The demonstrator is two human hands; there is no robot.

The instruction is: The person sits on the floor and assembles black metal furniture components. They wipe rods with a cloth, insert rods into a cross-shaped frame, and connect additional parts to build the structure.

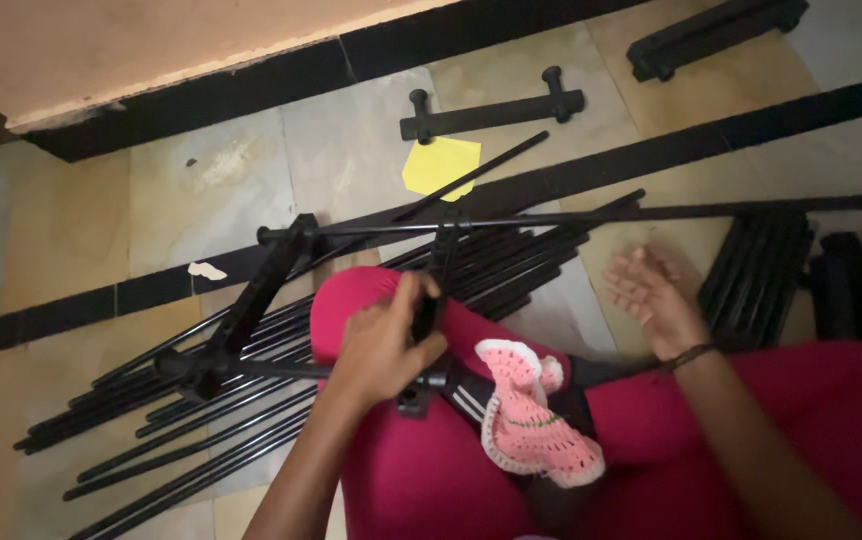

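One label-like item only: a yellow paper sheet (440, 166) lying flat on the floor tiles (201, 190), upper middle of the view. Shape roughly five-sided, one corner pointing down, plain bright yellow; any marking on it can't be made out. It sits just below a short black bar with two knobs (492, 111), and a thin black rod (471, 180) crosses its lower right edge. A small whitish paper scrap (207, 270) lies on the dark floor strip at left; too small to tell if it is a label. No packages, signs or screens show.
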